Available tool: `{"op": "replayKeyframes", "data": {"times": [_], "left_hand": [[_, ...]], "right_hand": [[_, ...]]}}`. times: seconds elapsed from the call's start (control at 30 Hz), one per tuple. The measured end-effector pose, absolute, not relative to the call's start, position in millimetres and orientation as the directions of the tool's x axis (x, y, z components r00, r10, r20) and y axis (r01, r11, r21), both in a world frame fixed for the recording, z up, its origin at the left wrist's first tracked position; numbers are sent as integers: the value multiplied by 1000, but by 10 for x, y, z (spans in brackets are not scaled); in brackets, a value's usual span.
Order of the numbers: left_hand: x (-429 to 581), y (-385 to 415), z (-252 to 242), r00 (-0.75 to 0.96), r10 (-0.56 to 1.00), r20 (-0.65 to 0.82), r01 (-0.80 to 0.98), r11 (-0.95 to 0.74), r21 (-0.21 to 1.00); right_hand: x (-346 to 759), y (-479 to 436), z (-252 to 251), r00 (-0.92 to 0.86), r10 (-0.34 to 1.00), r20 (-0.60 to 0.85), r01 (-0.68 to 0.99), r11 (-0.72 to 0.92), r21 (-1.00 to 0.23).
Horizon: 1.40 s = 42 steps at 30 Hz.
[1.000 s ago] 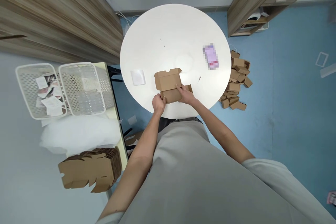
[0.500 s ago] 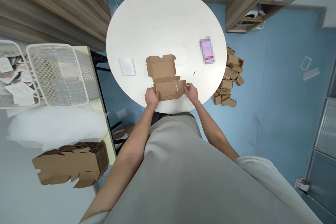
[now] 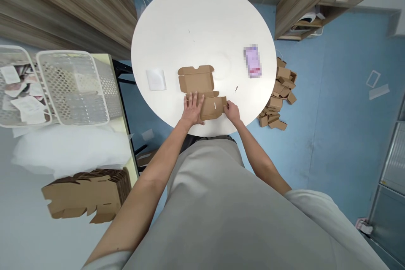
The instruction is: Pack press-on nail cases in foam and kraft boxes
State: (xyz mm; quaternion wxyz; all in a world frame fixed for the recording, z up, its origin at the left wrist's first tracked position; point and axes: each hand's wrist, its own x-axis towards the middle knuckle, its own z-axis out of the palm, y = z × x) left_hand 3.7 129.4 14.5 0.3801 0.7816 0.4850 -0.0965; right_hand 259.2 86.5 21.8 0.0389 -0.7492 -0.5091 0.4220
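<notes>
A brown cardboard box blank point(image 3: 200, 85), partly folded, lies near the front edge of the round white table point(image 3: 202, 25). My left hand point(image 3: 193, 109) rests flat on its left part with the fingers spread. At the box's right end, my right hand point(image 3: 232, 112) pinches a side flap. The lid panel lies open toward the far side. A small white packet point(image 3: 156, 79) lies on the table left of the box. A blurred purple item point(image 3: 252, 61) lies to the right.
Folded cardboard boxes point(image 3: 278, 99) are piled on the blue floor right of the table. At left, a side table holds white perforated baskets point(image 3: 72, 88), white padding point(image 3: 66, 149) and a stack of flat box blanks point(image 3: 85, 196). Wooden furniture stands behind on both sides.
My left hand has moved from gripping the box's left end to lying flat on top of it. The right hand stays at the right flap. The view has shifted slightly.
</notes>
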Motion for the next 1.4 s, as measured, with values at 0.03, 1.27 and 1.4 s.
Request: {"op": "replayKeyframes", "data": {"times": [0.03, 1.27, 1.4], "left_hand": [[43, 1318, 119, 510, 686, -519, 833, -244, 496], [127, 985, 262, 439, 811, -387, 781, -131, 611], [79, 1043, 193, 444, 786, -430, 811, -149, 566]], "right_hand": [[2592, 864, 218, 124, 798, -589, 727, -477, -494], [2242, 1592, 107, 93, 878, -470, 607, -424, -672], [2277, 1548, 131, 68, 876, -477, 560, -429, -708]]}}
